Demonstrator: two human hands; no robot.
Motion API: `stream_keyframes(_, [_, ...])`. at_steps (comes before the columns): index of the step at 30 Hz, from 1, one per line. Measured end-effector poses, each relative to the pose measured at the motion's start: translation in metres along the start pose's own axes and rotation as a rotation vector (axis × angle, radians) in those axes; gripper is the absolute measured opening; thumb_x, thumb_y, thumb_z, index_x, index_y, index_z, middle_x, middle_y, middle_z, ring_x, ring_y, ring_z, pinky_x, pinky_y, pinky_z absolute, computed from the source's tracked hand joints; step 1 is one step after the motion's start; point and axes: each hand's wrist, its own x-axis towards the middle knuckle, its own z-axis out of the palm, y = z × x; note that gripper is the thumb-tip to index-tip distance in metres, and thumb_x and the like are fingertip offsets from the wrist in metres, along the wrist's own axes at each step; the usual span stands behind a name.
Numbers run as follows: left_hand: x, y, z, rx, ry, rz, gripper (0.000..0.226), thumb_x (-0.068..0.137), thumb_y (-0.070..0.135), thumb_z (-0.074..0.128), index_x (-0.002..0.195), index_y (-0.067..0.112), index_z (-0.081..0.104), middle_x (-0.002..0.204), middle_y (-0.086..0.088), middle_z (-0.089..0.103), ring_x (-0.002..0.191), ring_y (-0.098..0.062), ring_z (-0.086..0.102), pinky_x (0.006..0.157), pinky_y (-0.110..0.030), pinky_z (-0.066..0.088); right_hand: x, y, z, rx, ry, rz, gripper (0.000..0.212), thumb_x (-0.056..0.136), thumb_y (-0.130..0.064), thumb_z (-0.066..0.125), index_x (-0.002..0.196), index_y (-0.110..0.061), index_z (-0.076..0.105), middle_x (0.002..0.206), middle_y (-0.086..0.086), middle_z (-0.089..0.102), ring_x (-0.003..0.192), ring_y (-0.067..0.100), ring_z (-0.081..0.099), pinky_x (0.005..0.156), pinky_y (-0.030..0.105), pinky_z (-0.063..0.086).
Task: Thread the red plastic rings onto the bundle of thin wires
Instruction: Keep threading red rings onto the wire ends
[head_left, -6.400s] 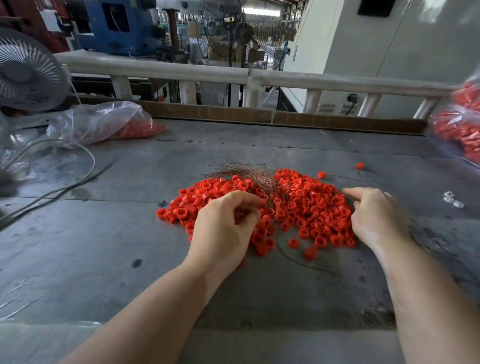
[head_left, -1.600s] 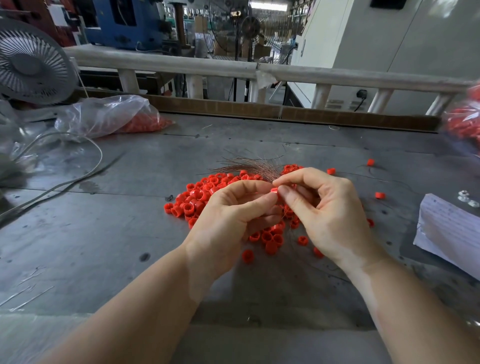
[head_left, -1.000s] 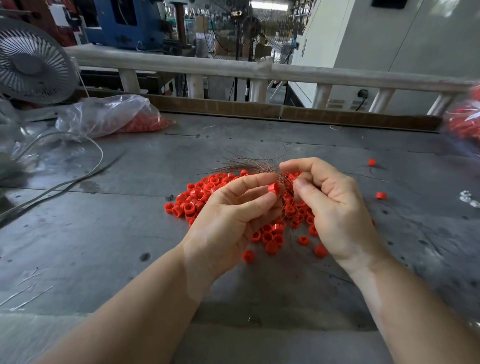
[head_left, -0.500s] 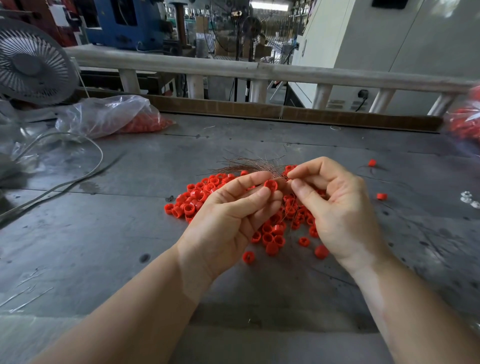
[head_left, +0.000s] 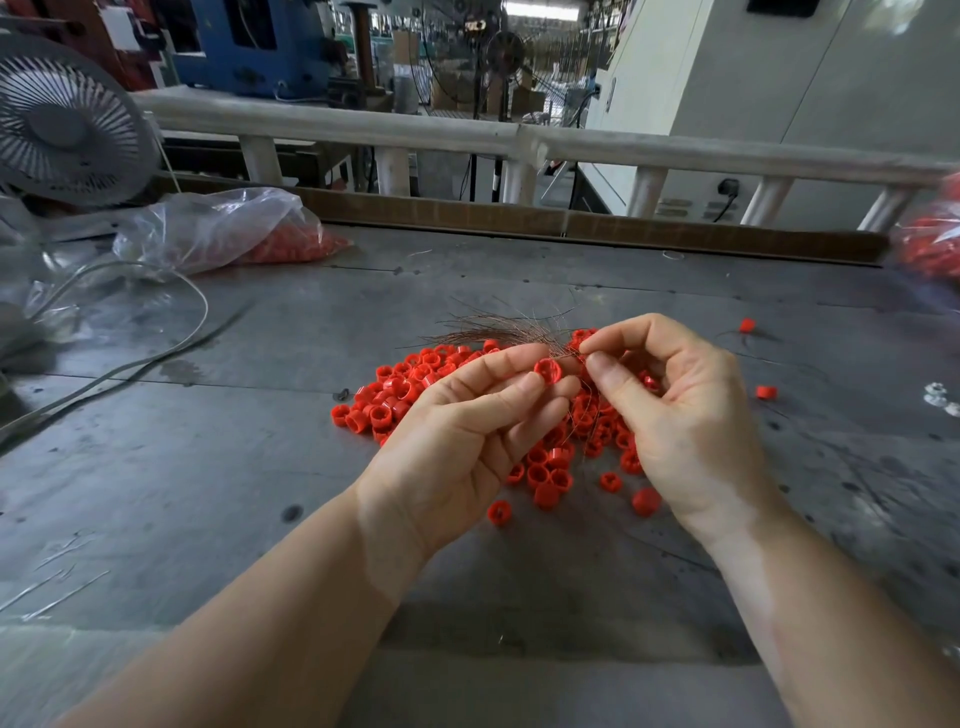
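A heap of small red plastic rings (head_left: 395, 400) lies on the grey table (head_left: 208, 467), partly hidden behind both hands. My left hand (head_left: 467, 436) pinches one red ring (head_left: 547, 371) between thumb and forefinger, its hole facing me. My right hand (head_left: 675, 415) pinches the bundle of thin coppery wires (head_left: 498, 332) just right of that ring. The free wire ends fan out to the left above the heap. Whether the wires pass through the held ring is not clear.
A clear bag of red rings (head_left: 228, 234) lies at the back left beside a white fan (head_left: 62, 119). A cable (head_left: 130, 364) curves over the left of the table. Stray rings (head_left: 746, 326) lie at the right. Another bag of rings (head_left: 930, 244) sits at the right edge.
Both hands have lifted off the heap and come together. The left hand has taken up one ring and turned its hole toward me; the right hand has shifted its pinch on the wires.
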Motion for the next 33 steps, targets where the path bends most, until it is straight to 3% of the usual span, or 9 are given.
stream_keyframes(7, [0.0005, -0.0002, 0.0000, 0.033, -0.006, -0.006, 0.028, 0.066, -0.001, 0.058, 0.088, 0.005, 0.074, 0.079, -0.011, 0.072, 0.076, -0.015, 0.072, 0.060, -0.017, 0.056, -0.0003, 0.0013, -0.0002, -0.002, 0.014, 0.018, 0.010, 0.083, -0.017, 0.061, 0.082, -0.026, 0.066, 0.082, -0.010, 0.069, 0.083, 0.005, 0.063, 0.077, 0.017, 0.047])
stream_keyframes(14, [0.0004, -0.0015, -0.0016, 0.055, 0.011, 0.027, 0.015, 0.065, 0.002, 0.064, 0.073, 0.009, 0.075, 0.076, -0.009, 0.071, 0.072, -0.013, 0.071, 0.059, -0.017, 0.055, -0.0004, -0.0009, 0.0011, 0.029, 0.019, 0.021, 0.008, 0.080, -0.019, 0.063, 0.081, -0.026, 0.067, 0.081, -0.012, 0.069, 0.082, 0.006, 0.064, 0.078, 0.022, 0.048])
stream_keyframes(18, [0.0006, -0.0025, -0.0029, 0.074, 0.010, 0.066, 0.019, 0.063, -0.001, 0.064, 0.073, 0.012, 0.075, 0.074, -0.007, 0.071, 0.069, -0.012, 0.070, 0.059, -0.018, 0.055, -0.0027, -0.0043, 0.0025, -0.028, -0.021, -0.011, 0.010, 0.081, -0.015, 0.066, 0.081, -0.025, 0.068, 0.078, -0.012, 0.069, 0.072, 0.012, 0.064, 0.068, 0.027, 0.051])
stream_keyframes(25, [0.0004, -0.0034, -0.0016, 0.032, -0.001, 0.036, 0.020, 0.065, -0.001, 0.061, 0.075, 0.008, 0.076, 0.081, -0.011, 0.073, 0.074, -0.015, 0.071, 0.064, -0.019, 0.057, -0.0018, -0.0017, 0.0028, 0.020, -0.033, 0.000, 0.020, 0.083, 0.001, 0.066, 0.081, -0.019, 0.068, 0.077, -0.006, 0.070, 0.075, 0.006, 0.068, 0.073, 0.019, 0.051])
stream_keyframes(33, [-0.0003, -0.0033, -0.0030, 0.075, -0.018, 0.036, 0.026, 0.066, -0.002, 0.061, 0.082, 0.012, 0.077, 0.081, -0.008, 0.071, 0.071, -0.012, 0.070, 0.061, -0.018, 0.055, 0.0002, 0.0000, 0.0035, 0.127, -0.053, 0.033, 0.012, 0.075, -0.015, 0.066, 0.075, -0.026, 0.070, 0.073, -0.011, 0.070, 0.074, 0.003, 0.065, 0.069, 0.016, 0.049])
